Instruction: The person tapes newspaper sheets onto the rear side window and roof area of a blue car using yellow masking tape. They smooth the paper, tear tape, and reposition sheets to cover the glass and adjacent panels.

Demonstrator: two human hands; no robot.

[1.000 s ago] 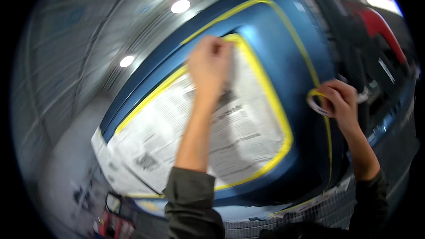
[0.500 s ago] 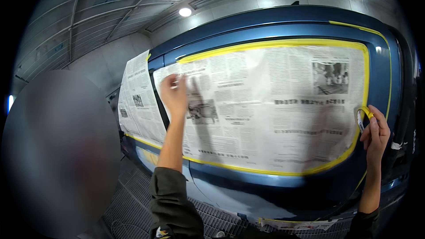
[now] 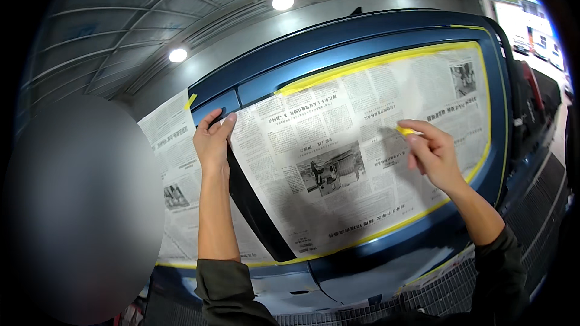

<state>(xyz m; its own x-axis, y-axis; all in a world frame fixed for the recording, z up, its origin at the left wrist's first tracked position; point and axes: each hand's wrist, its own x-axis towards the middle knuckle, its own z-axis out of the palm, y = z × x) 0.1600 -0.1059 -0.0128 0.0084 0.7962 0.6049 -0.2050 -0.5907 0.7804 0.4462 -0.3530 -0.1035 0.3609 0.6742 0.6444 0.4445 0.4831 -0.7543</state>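
Observation:
My left hand [image 3: 212, 145] is raised at the upper left edge of a newspaper sheet [image 3: 374, 108] that covers a side window of a blue vehicle. Its thumb and fingers are apart, the thumb touching the paper's edge beside a black pillar strip [image 3: 254, 214]. My right hand [image 3: 436, 156] pinches a roll of yellow masking tape [image 3: 405, 130] in front of the sheet; most of the roll is hidden by the fingers. Yellow tape [image 3: 374, 65] borders the sheet along its top, right and bottom, while its left edge shows no tape.
Another newspaper sheet [image 3: 175, 169] covers the window to the left, with a yellow tape piece [image 3: 191, 101] at its upper corner. Blue body panels [image 3: 356, 256] lie below. Metal grating [image 3: 447, 293] forms the floor. A large blurred grey shape [image 3: 84, 205] blocks the far left.
My right hand has moved left with the tape, from the sheet's right border to in front of its middle. My left hand has shifted to the paper's left edge. The view has turned.

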